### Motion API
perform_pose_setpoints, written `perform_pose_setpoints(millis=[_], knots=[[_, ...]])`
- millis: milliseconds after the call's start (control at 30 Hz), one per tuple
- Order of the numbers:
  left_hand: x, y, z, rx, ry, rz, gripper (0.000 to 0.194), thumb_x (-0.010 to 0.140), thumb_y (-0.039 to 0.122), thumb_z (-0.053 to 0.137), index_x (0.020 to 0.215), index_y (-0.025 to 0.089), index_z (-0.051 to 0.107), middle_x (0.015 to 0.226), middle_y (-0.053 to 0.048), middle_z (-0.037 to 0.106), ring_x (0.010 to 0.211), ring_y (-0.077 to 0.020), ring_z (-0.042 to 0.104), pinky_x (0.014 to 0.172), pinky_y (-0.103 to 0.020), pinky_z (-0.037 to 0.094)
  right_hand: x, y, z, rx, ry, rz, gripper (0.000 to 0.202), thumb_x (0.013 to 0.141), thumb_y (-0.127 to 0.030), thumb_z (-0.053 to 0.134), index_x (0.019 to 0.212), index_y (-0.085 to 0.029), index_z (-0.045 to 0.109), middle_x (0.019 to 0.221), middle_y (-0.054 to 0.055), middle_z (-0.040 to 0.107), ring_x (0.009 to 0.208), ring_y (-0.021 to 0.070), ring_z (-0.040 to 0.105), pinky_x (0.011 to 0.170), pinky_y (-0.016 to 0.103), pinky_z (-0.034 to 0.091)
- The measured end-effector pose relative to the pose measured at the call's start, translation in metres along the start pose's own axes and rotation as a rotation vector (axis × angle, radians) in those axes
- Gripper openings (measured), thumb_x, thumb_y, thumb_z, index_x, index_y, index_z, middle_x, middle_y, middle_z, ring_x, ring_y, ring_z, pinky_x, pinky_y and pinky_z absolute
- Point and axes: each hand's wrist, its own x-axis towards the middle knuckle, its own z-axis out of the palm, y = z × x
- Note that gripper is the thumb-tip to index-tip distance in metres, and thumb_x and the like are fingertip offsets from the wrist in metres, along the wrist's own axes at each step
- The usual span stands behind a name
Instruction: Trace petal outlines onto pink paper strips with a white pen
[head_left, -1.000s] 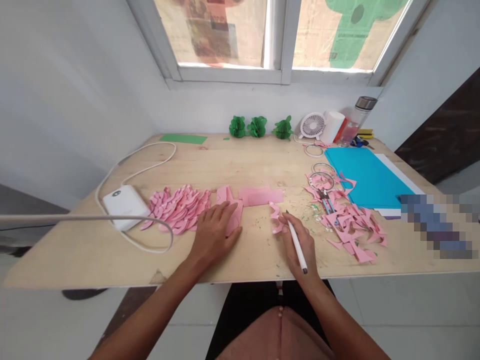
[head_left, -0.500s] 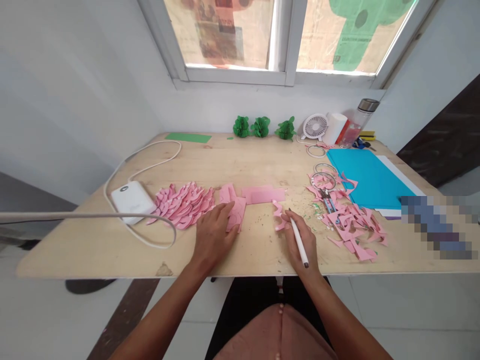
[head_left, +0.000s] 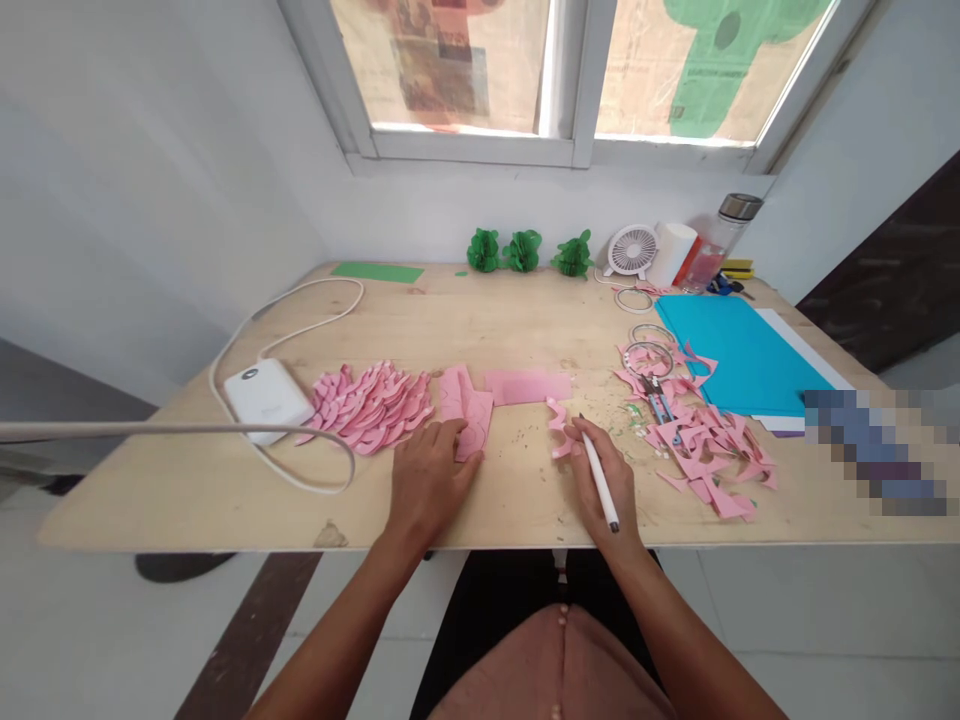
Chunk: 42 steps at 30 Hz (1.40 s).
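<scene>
My left hand (head_left: pixel 431 480) rests on the table with its fingers bent, thumb and forefinger closed at the lower left edge of a pink paper piece (head_left: pixel 476 410) that bears drawn curved outlines. In my right hand (head_left: pixel 607 485) a white pen (head_left: pixel 600 475) lies slantwise, its dark end towards me. A wavy pink paper scrap (head_left: pixel 556 425) lies against the right fingertips. Behind the two hands is a flat pink paper strip (head_left: pixel 532 387). Left of my left hand, cut pink paper petals (head_left: pixel 367 405) lie in an overlapping pile.
Pink offcuts (head_left: pixel 724 455) and blue-handled scissors (head_left: pixel 660 402) lie at the right, beside a blue sheet (head_left: pixel 739 350). A white power bank (head_left: pixel 268 395) with a looping cable stands at the left. Along the back are green paper shapes (head_left: pixel 521 251), a small fan (head_left: pixel 632 250) and a bottle (head_left: pixel 724 240).
My left hand has drawn back slightly off the pink paper, its fingers now bent at the edge, uncovering more outlines. The right hand with the pen has barely moved.
</scene>
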Motion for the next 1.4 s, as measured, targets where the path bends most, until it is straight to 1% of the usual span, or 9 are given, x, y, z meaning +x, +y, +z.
perform_pose_setpoints(millis=[133, 267, 433, 800, 967, 1167, 1233, 1300, 1400], knots=[[-0.002, 0.004, 0.003, -0.032, 0.018, -0.040, 0.033, 0.084, 0.030, 0.055, 0.114, 0.017, 0.056, 0.102, -0.010, 0.066, 0.101, -0.0303, 0.060, 0.084, -0.043, 0.044, 0.000, -0.001, 0.000, 0.009, 0.011, -0.012, 0.028, 0.091, -0.028, 0.045, 0.112, -0.021, 0.061, 0.111, 0.008, 0.072, 0.104, 0.0241, 0.066, 0.093, 0.042, 0.049], [-0.006, 0.006, 0.001, 0.098, 0.066, 0.066, 0.030, 0.086, 0.033, 0.053, 0.110, 0.016, 0.059, 0.103, -0.012, 0.065, 0.098, -0.0322, 0.058, 0.083, -0.044, 0.045, 0.000, 0.000, 0.000, 0.012, 0.014, -0.030, 0.029, 0.091, -0.027, 0.045, 0.114, -0.021, 0.062, 0.111, 0.008, 0.072, 0.104, 0.0233, 0.066, 0.092, 0.040, 0.050], [-0.007, 0.007, -0.008, 0.233, -0.030, 0.186, 0.019, 0.087, 0.020, 0.046, 0.097, 0.019, 0.062, 0.095, -0.010, 0.067, 0.088, -0.0288, 0.060, 0.075, -0.040, 0.047, -0.001, 0.000, 0.000, 0.003, 0.018, -0.036, 0.028, 0.092, -0.027, 0.044, 0.113, -0.021, 0.062, 0.110, 0.008, 0.072, 0.103, 0.0233, 0.067, 0.092, 0.041, 0.050], [-0.010, -0.003, -0.004, 0.300, -0.008, 0.267, 0.025, 0.089, 0.011, 0.042, 0.090, 0.018, 0.066, 0.088, -0.009, 0.070, 0.084, -0.0259, 0.065, 0.066, -0.035, 0.047, 0.000, 0.002, 0.000, -0.004, 0.022, -0.023, 0.028, 0.090, -0.027, 0.045, 0.111, -0.021, 0.062, 0.112, 0.008, 0.071, 0.103, 0.0241, 0.066, 0.092, 0.042, 0.049], [-0.013, -0.010, -0.015, 0.222, 0.115, 0.219, 0.030, 0.093, 0.021, 0.040, 0.084, 0.019, 0.068, 0.078, -0.007, 0.070, 0.077, -0.0245, 0.066, 0.063, -0.033, 0.047, 0.000, 0.001, 0.000, -0.007, 0.031, -0.023, 0.027, 0.091, -0.029, 0.046, 0.111, -0.022, 0.063, 0.110, 0.008, 0.072, 0.102, 0.0234, 0.067, 0.090, 0.040, 0.051], [-0.019, -0.019, -0.044, -0.115, 0.215, 0.022, 0.023, 0.087, 0.032, 0.046, 0.087, 0.023, 0.067, 0.075, 0.000, 0.071, 0.065, -0.0177, 0.067, 0.064, -0.028, 0.050, 0.001, 0.002, 0.001, 0.010, 0.013, -0.035, 0.027, 0.091, -0.029, 0.045, 0.112, -0.022, 0.062, 0.111, 0.008, 0.072, 0.103, 0.0239, 0.067, 0.092, 0.041, 0.050], [-0.017, -0.021, -0.049, -0.154, 0.284, -0.052, 0.021, 0.086, 0.034, 0.048, 0.089, 0.023, 0.066, 0.076, 0.000, 0.071, 0.065, -0.0176, 0.067, 0.067, -0.029, 0.052, 0.001, 0.004, 0.000, 0.012, 0.009, -0.037, 0.028, 0.091, -0.028, 0.045, 0.113, -0.022, 0.061, 0.112, 0.008, 0.071, 0.104, 0.0240, 0.066, 0.093, 0.041, 0.049], [-0.011, -0.021, -0.048, -0.110, 0.376, -0.098, 0.022, 0.087, 0.033, 0.048, 0.092, 0.022, 0.066, 0.079, -0.002, 0.072, 0.068, -0.0188, 0.067, 0.069, -0.030, 0.052, 0.000, 0.005, 0.000, 0.009, 0.000, -0.041, 0.029, 0.091, -0.027, 0.045, 0.114, -0.022, 0.061, 0.113, 0.008, 0.071, 0.104, 0.0238, 0.066, 0.092, 0.041, 0.049], [0.004, -0.021, -0.034, 0.002, 0.475, -0.134, 0.025, 0.089, 0.030, 0.045, 0.093, 0.019, 0.067, 0.086, -0.007, 0.072, 0.080, -0.0232, 0.067, 0.073, -0.033, 0.051, 0.000, 0.006, 0.000, 0.002, -0.006, -0.051, 0.030, 0.091, -0.027, 0.046, 0.116, -0.022, 0.061, 0.112, 0.008, 0.071, 0.104, 0.0236, 0.067, 0.092, 0.040, 0.049]])
